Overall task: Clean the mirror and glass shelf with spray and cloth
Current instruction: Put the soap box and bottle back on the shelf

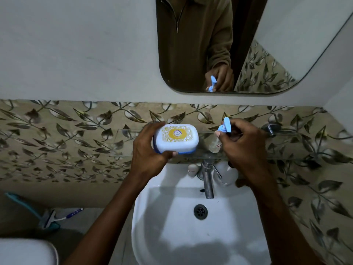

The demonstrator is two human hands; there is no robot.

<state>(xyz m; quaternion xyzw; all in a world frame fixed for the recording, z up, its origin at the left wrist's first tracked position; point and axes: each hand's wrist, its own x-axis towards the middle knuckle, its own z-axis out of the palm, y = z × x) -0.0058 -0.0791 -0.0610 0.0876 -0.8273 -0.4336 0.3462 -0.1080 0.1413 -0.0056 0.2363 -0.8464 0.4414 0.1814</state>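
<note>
My left hand [150, 150] grips a white soap box [176, 137] with a yellow label and blue base, just above the left part of the glass shelf [298, 144]. My right hand [242, 142] is closed around a clear spray bottle [214, 145] with a blue trigger head [226, 125], over the middle of the shelf. The mirror [277, 35] hangs on the wall above and reflects the hand with the bottle. No cloth shows in this view.
A white sink [172, 217] with a steel tap [207, 178] lies under the shelf, with a small white container [193, 170] beside the tap. A metal shelf bracket [271, 128] sits at right. A brush and wiper [49, 217] lie on the floor at left.
</note>
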